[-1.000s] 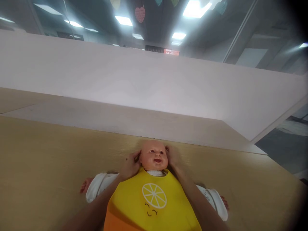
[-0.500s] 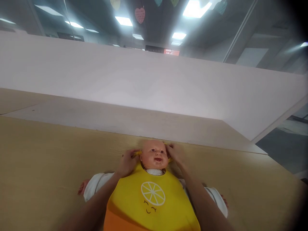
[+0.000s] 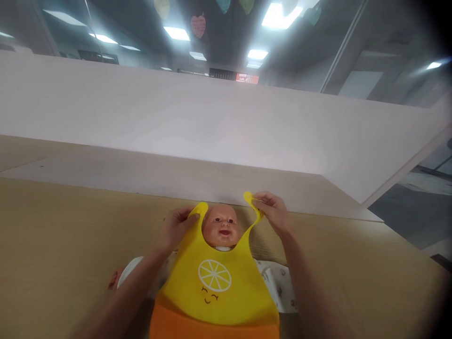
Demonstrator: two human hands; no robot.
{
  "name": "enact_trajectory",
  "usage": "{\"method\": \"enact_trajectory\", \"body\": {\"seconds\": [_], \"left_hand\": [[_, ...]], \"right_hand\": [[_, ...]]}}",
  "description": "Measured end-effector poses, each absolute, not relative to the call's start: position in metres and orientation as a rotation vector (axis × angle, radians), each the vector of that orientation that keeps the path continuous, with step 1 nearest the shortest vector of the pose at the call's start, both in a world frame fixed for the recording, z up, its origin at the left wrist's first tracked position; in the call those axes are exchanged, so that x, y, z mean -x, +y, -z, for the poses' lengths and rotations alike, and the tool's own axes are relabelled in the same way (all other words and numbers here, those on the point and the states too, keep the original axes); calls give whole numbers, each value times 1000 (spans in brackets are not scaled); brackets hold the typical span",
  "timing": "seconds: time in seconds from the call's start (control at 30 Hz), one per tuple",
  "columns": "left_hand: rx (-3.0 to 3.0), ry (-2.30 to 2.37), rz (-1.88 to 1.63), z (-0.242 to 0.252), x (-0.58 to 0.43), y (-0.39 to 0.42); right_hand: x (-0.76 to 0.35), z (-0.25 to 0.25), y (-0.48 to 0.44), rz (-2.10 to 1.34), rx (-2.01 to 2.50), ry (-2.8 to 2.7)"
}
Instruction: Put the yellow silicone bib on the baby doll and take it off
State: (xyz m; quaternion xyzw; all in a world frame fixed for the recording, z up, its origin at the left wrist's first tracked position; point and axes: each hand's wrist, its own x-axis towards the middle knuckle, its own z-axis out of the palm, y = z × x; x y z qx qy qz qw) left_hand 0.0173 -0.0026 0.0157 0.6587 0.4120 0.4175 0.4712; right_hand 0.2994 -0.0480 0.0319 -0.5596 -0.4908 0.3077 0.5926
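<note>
A yellow bib [image 3: 243, 287] with a white citrus slice, a smiling face and an orange lower pocket lies over the chest of a baby doll [image 3: 221, 226]. The doll is on its back in white printed clothes, head toward the wall. My left hand [image 3: 178, 228] pinches one neck strap of the bib beside the doll's head. On the other side, my right hand [image 3: 273, 212] grips the opposite strap, holding its end raised and apart from the head. The two strap ends do not touch. The bib and my forearms hide much of the doll's body and arms.
The doll rests on a light wooden table [image 3: 70, 226]. Beyond it stands a low white partition [image 3: 212, 117] with glass above, where paper hearts [image 3: 198, 26] hang. At the right the table's edge drops to a grey floor.
Both straps have come out from behind the doll's head. My right hand has risen and moved outward with its strap; my left hand has shifted slightly up and left. The view has shifted a little.
</note>
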Motion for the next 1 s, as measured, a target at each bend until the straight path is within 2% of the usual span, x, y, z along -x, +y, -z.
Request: {"method": "enact_trajectory", "body": {"seconds": [0.17,0.3,0.53,0.77,1.0], "left_hand": [[-1925,997,-915,-46,-28,-21],[-2020,812,-841,-68,-38,-37],[-2036,672,-812,-70,-44,-44],[-2102,787,-921,-66,-38,-48],[-1948,1154,-1116,-55,3,-52]], "right_hand": [[-289,-65,-75,-846,1100,-1299],[-266,-85,-95,-784,1102,-1627],[-244,-96,-106,-696,1235,-1871],[-241,-96,-111,-626,1339,-1861],[-265,-102,-136,-571,1402,-1718]]}}
